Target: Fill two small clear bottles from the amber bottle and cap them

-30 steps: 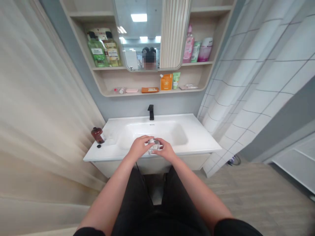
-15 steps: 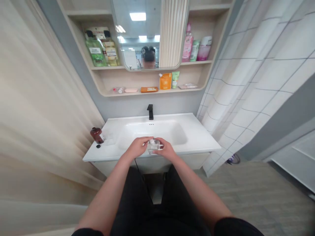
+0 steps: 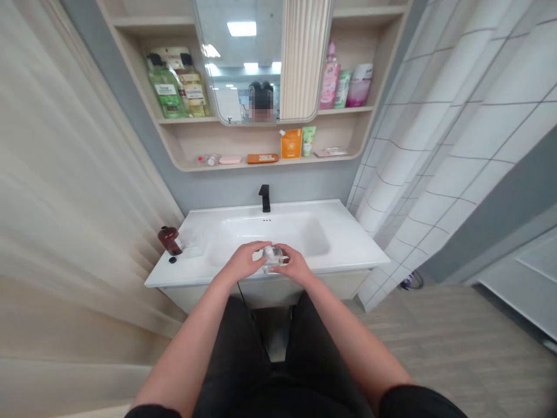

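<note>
Over the front rim of the white sink (image 3: pixel 319 232), I hold a small clear square-sided bottle (image 3: pixel 272 259) with a white top. My right hand (image 3: pixel 296 265) is closed around its right side, thumb and fingers on the clear body. From the left, my left hand (image 3: pixel 243 259) grips the bottle near its white top; its fingertips partly cover that top. At the counter's left end stands a brown bottle (image 3: pixel 170 241), its neck uncapped as far as I can see. A small black cap (image 3: pixel 173 260) lies in front of it.
A clear tray (image 3: pixel 194 247) sits beside the brown bottle. The black faucet (image 3: pixel 265 198) rises behind the basin. Above, a mirror cabinet (image 3: pixel 256 161) holds bottles, an orange pouch (image 3: pixel 291 143) and tubes. Curtains hang left (image 3: pixel 87 174) and right (image 3: pixel 404 174).
The clear bottle tilts slightly differently between my hands, and my left fingers have shifted a little at its white top. Both hands keep nearly the same place.
</note>
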### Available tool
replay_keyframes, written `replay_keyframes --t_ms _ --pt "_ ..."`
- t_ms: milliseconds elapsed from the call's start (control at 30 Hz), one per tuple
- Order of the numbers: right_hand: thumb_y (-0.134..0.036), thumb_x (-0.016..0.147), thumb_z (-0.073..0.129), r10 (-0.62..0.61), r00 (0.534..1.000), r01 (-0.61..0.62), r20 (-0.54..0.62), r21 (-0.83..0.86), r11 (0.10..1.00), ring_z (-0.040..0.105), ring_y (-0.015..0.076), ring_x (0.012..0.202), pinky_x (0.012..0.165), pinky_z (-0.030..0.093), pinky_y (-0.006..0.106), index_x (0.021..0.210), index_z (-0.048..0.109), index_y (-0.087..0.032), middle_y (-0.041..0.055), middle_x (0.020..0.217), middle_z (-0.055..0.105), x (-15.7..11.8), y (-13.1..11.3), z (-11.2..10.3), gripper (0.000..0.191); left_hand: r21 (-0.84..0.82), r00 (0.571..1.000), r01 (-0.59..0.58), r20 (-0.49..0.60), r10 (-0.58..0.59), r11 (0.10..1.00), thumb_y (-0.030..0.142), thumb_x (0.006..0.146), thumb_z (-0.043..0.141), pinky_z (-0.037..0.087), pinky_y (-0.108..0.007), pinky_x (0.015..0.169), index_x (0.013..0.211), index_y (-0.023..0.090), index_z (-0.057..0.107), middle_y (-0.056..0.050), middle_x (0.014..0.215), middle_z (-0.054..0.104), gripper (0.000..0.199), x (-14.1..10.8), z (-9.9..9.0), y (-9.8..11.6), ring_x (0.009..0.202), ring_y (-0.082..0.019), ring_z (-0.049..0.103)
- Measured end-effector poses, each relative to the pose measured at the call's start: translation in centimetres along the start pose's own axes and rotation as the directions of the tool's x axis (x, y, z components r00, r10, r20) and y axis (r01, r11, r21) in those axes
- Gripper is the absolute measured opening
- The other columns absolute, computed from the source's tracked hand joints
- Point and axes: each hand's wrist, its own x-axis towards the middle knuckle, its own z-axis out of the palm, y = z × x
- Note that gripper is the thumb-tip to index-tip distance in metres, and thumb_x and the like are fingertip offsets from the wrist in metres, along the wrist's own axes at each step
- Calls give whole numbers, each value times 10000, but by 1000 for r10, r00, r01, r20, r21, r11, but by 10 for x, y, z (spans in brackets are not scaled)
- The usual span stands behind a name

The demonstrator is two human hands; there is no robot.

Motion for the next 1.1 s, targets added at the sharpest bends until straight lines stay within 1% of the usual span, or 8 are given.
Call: replay_keyframes --t_ms 100,167,367,533,733,800,933,1100 --pt "-448 653 1016 -14 1000 14 -2 2 1000 731 299 1191 918 623 398 1403 719 -256 108 1380 761 0 -2 2 829 52 992 23 -125 -16 998 303 911 826 603 -443 1109 1265 249 826 -77 1235 811 358 2 9 2 1168 -270 767" --pt "-451 655 1017 -15 1000 15 10 5 1000 728 306 1214 938 618 406 1409 717 -258 114 1416 751 -1 -3 3 834 41 986 26 -168 -19 999 295 919 818 614 -421 1062 1208 252 843 -72 1156 788 293 3 10 2 1106 -251 760" --pt "-455 634 1024 -8 1000 7 24 7 1000 736 306 1163 934 615 422 1384 727 -247 105 1377 767 -1 -7 2 832 -63 997 -64 50 67 996 135 935 679 579 -413 1112 1359 283 802 -79 1266 767 466 2 -6 6 1212 -242 726" --pt "-464 645 1025 -20 999 19 24 42 999 737 293 1140 945 602 411 1389 719 -242 105 1356 776 0 -9 4 835 80 1000 2 -20 0 997 273 943 774 596 -406 1073 1298 286 831 -66 1182 781 360 5 -5 15 1125 -255 747" --pt "-449 661 1011 -28 998 27 59 29 999 725 280 1135 926 598 394 1387 726 -238 95 1334 779 0 -14 0 807 9 989 -110 98 108 994 89 938 614 549 -410 1180 1427 300 772 -57 1374 767 555 6 -11 15 1289 -241 713" --pt "-447 655 1016 -18 999 18 50 6 1000 728 291 1152 926 602 399 1392 728 -241 103 1361 771 -1 -13 0 817 47 992 -94 84 90 994 146 937 673 569 -395 1128 1388 297 793 -65 1337 760 491 6 -12 16 1238 -245 723" --pt "-440 655 1021 -36 998 37 46 -12 999 735 316 1203 944 613 411 1393 744 -262 112 1424 753 -1 -7 1 808 204 998 -3 64 -11 979 306 947 760 595 -369 951 1232 278 850 -63 1075 769 301 9 -9 20 977 -242 734" --pt "-450 660 1022 -53 995 53 84 -5 999 731 315 1216 917 608 394 1396 755 -277 106 1451 746 0 -5 -1 803 237 993 17 106 -43 971 301 942 759 568 -348 860 1160 265 864 -65 1003 797 244 11 -10 24 880 -237 721"
